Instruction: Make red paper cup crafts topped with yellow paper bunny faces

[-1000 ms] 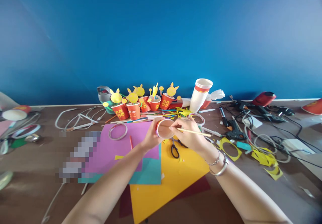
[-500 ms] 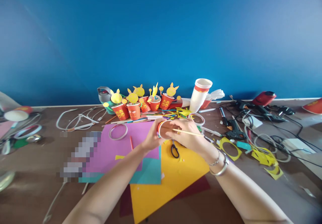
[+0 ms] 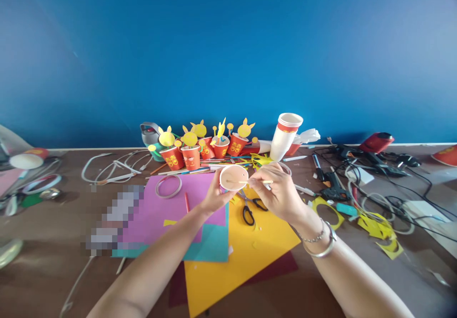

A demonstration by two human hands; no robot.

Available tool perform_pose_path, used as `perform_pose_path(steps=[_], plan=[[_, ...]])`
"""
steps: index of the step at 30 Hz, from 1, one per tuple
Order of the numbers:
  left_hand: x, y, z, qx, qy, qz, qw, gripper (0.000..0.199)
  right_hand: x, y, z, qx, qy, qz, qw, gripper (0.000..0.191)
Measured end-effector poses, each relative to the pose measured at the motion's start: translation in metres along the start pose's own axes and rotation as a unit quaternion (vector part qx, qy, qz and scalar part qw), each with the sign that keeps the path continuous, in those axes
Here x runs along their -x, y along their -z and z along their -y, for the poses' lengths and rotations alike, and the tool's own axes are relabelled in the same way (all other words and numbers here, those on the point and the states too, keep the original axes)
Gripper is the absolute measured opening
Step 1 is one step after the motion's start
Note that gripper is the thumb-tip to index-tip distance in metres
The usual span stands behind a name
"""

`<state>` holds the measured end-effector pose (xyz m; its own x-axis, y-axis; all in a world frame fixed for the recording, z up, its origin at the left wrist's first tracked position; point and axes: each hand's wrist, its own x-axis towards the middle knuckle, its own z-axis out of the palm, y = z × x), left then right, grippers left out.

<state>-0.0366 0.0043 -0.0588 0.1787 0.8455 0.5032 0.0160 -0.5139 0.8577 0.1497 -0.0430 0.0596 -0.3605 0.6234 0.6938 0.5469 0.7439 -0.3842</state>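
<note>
My left hand (image 3: 213, 196) is wrapped round a paper cup (image 3: 233, 173), tilted so that its open white mouth faces me. A small dark hole shows in the cup's inner wall. Between the pinched fingers of my right hand (image 3: 278, 195) is a thin pale wooden stick (image 3: 266, 182). One end reaches into the cup's mouth; the other sticks out to the right past my fingers. Below the hands, black-handled scissors (image 3: 248, 215) lie on a yellow-orange paper sheet (image 3: 221, 284). Left of them are a purple sheet (image 3: 143, 218) and a teal sheet (image 3: 210, 246).
Several red cups with yellow rabbit-like cutouts (image 3: 172, 160) stand along the blue wall. Right of them leans a stack of white cups (image 3: 282, 142). Glue guns (image 3: 333, 187), tangled cables and yellow scraps (image 3: 374, 225) lie at right. A tape roll (image 3: 168, 186) rests on the purple sheet.
My right hand has moved right, away from the cup's rim, drawing the stick along. The cup's mouth has turned more toward me, and more of the scissors shows.
</note>
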Motion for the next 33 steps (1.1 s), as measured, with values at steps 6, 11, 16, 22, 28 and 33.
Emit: perform_pose_path(steps=[6,11,16,22,28,33], plan=[[0.002,-0.001,-0.005,-0.022,-0.032,0.002,0.999,0.055,0.003,-0.01,-0.002,-0.006,0.036,0.007,0.999,0.025],[0.005,-0.004,-0.006,-0.013,-0.08,0.054,0.995,0.054,0.004,-0.02,-0.007,0.015,0.044,0.038,0.998,0.023],[-0.001,0.002,0.001,-0.035,-0.083,-0.005,0.996,0.059,0.004,0.007,0.005,0.04,0.059,-0.042,0.997,0.021],[0.001,0.003,0.007,-0.026,-0.04,-0.034,0.998,0.065,0.007,0.039,0.013,-0.052,-0.036,-0.323,0.944,0.032],[0.004,0.002,0.0,-0.011,0.029,-0.017,0.999,0.069,-0.009,0.057,-0.029,-0.147,-0.204,-0.427,0.869,0.038],[0.002,0.003,-0.004,0.005,0.019,0.003,1.0,0.065,-0.002,0.058,-0.101,-0.132,-0.391,-0.272,0.869,0.012]])
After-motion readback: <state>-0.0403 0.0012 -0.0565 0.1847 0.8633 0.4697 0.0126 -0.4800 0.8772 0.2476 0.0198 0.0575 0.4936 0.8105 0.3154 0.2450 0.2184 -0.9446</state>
